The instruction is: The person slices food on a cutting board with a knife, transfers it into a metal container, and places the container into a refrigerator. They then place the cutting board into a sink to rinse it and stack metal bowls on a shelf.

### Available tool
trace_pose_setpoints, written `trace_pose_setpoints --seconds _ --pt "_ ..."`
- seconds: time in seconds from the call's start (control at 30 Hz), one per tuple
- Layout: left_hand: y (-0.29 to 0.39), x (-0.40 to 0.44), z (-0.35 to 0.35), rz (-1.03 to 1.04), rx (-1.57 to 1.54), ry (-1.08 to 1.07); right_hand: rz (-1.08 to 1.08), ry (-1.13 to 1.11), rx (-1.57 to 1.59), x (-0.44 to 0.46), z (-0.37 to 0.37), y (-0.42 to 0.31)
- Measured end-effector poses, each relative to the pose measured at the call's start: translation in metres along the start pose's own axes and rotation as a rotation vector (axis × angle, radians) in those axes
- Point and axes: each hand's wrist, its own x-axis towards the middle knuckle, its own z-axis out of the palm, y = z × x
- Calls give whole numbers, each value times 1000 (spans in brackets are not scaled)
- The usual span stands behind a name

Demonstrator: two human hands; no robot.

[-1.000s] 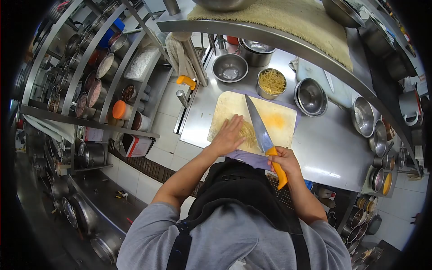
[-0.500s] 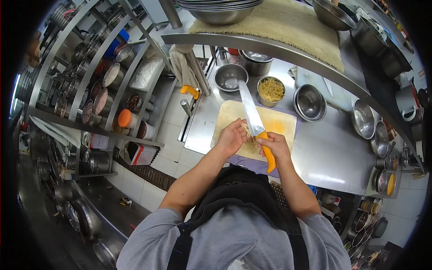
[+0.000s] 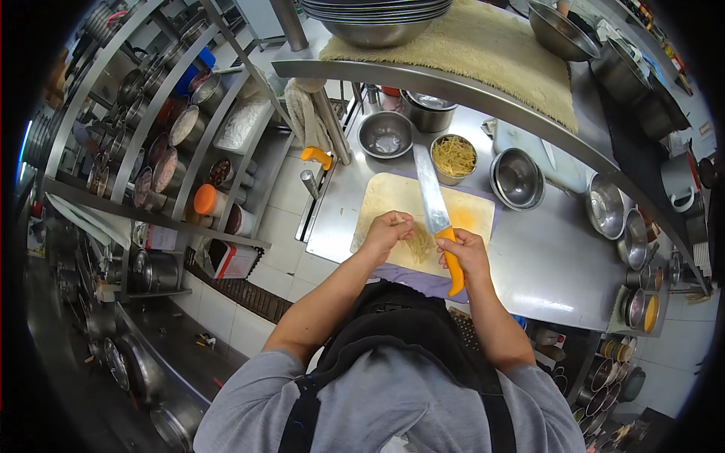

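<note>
In the head view, my right hand (image 3: 467, 254) is wrapped round the orange handle of a large kitchen knife (image 3: 430, 189). Its broad blade points away from me, above the pale cutting board (image 3: 377, 198). A small heap of thin, pale yellowish strips (image 3: 417, 248) lies on the board between my hands. My left hand (image 3: 387, 232) is at the left side of this heap, thumb and fingertips drawn together; whatever they pinch is too small to make out. Beyond the board stands a steel container of cut yellowish strips (image 3: 454, 157).
A steel bowl (image 3: 385, 136) stands behind the board, with stacked bowls (image 3: 517, 180) to the right. An overhead metal shelf (image 3: 453, 84) crosses above the far side of the steel counter (image 3: 540, 264). A rack of containers (image 3: 177, 162) is on the left.
The strips that were at my left fingers and the blade now lie on the board. My left hand has closed its fingers, and the knife has swung slightly right, away from the bowl.
</note>
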Motion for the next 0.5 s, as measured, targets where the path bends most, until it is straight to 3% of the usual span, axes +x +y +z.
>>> trace_pose_setpoints --seconds 0.03,0.07,0.13,0.17,0.23,0.27,0.3,0.33,0.37,0.43,0.47,0.5 --pt "-4 4 -3 79 264 102 -1 4 -5 -3 -6 0" --pt "-8 9 -5 81 258 98 -14 8 -9 -6 -13 1" --pt "-8 14 -6 1094 1220 48 -31 18 -16 -12 -20 1" --pt "-10 13 -5 1096 1213 47 -87 67 -113 -16 -23 2" --pt "10 -5 5 800 1156 80 -145 115 -207 -20 -26 3" --pt "17 -8 6 799 1159 75 -368 148 -492 -23 -28 2" --pt "22 -10 6 521 1018 72 -589 181 -777 -28 -27 1" --pt "24 -10 8 249 869 70 -587 189 -775 -32 -25 0" --pt "19 -10 9 249 872 62 -627 211 -904 -36 -20 -2" --pt "8 -14 16 206 180 -49 -663 231 -1032 -38 -12 1" --pt "5 -15 17 204 183 -48 -694 235 -1077 -38 -8 5" --pt "11 -21 23 62 -27 -124 -724 237 -1124 -37 -4 8"
